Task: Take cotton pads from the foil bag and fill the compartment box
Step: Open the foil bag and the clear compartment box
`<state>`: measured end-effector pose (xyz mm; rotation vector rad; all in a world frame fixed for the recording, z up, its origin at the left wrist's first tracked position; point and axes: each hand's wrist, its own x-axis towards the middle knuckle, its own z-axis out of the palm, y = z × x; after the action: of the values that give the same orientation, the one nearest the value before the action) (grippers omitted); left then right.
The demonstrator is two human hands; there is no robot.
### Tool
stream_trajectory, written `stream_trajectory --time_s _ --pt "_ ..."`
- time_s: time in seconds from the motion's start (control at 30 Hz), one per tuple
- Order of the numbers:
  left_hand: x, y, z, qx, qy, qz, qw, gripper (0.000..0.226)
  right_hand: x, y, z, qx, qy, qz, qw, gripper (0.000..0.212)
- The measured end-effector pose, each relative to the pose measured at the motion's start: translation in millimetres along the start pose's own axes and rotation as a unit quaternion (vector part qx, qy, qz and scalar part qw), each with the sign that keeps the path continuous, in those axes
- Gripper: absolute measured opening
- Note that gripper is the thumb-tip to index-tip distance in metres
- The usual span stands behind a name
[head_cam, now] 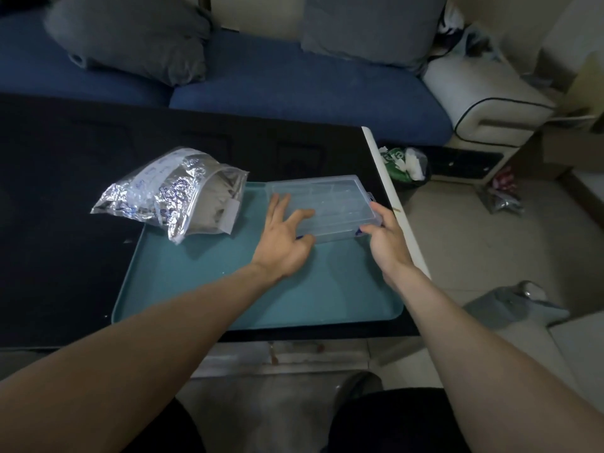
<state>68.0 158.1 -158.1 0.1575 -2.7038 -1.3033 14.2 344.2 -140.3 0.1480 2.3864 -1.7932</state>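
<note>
Compartment box (330, 204): we see one clear plastic box, lid closed, lying flat at the far right of the teal tray (228, 289), its long side running left to right.
Left hand (281, 243): we have it palm down on the near left part of the box lid, its fingers (281, 204) spread well apart and nearly straight, tips resting on the lid, thumb reaching right along the lid; it grips nothing.
Right hand (385, 237): we hold the near right corner of the box with it, thumb on the lid edge beside the blue latch (371, 197) and index tip curled against the front wall, so the corner is pinched between them; the other fingers are hidden behind the hand and we cannot tell how they lie.
Foil bag (170, 194): one crinkled silver bag lies on its side to the left of the box, half on the tray's far left corner and half on the desk (49, 191), mouth open toward the right.
Cotton pads (222, 197): pale contents show inside the bag's mouth; we cannot count them.
Tray: one, sitting on the dark desk close to its near right corner.
Count of hands: two, both touching the box, neither touching the bag.
Beyond the desk: a blue sofa (294, 80) with two grey cushions (130, 34).
</note>
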Motion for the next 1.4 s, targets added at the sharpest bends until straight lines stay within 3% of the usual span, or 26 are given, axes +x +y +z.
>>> stream_trajectory --time_s 0.27,0.4,0.53,0.63,0.8,0.87,0.93,1.1,1.27,1.4 --pt "0.4 13.9 5.5 -0.134 0.059 -0.064 0.987 0.042 5.1 -2.8 3.9 0.002 0.029 0.011 1.0 0.06" --pt "1.8 14.7 6.9 -0.145 0.069 -0.07 0.985 0.05 -2.7 -0.2 3.1 -0.077 0.013 -0.018 0.997 0.073" --pt "1.6 7.7 9.0 -0.033 0.056 -0.033 0.997 0.069 -9.0 0.3 5.9 -0.108 0.02 -0.03 0.993 0.07" --pt "0.8 7.9 4.3 0.027 0.025 -0.016 0.999 0.068 -5.5 -2.2 -0.4 -0.102 0.012 -0.025 0.994 0.074" --pt "5.8 0.9 -24.4 0.18 -0.098 0.047 0.978 0.075 2.0 -10.7 -18.2 -0.235 -0.01 -0.049 0.971 0.077" --pt "8.4 1.0 -41.8 0.19 -0.138 0.053 0.971 0.079 4.9 -15.7 -24.5 -0.278 -0.033 -0.031 0.96 0.085" --pt "8.3 -0.7 -58.1 0.178 -0.15 0.054 0.971 0.081 5.4 -22.2 -29.8 -0.306 -0.059 -0.018 0.95 0.089" --pt "11.3 -7.0 -77.3 0.139 -0.086 0.028 0.986 0.081 0.4 -37.9 -37.5 -0.347 -0.101 -0.017 0.932 0.081" --pt "4.6 -9.1 -70.5 -0.032 -0.093 -0.022 0.995 0.084 -1.5 -45.6 -43.9 -0.389 -0.127 -0.055 0.911 0.062" --pt "-1.2 -4.2 -63.9 -0.05 -0.022 -0.069 0.996 0.082 -2.8 -48.9 -49.6 -0.252 -0.113 -0.082 0.958 0.078"
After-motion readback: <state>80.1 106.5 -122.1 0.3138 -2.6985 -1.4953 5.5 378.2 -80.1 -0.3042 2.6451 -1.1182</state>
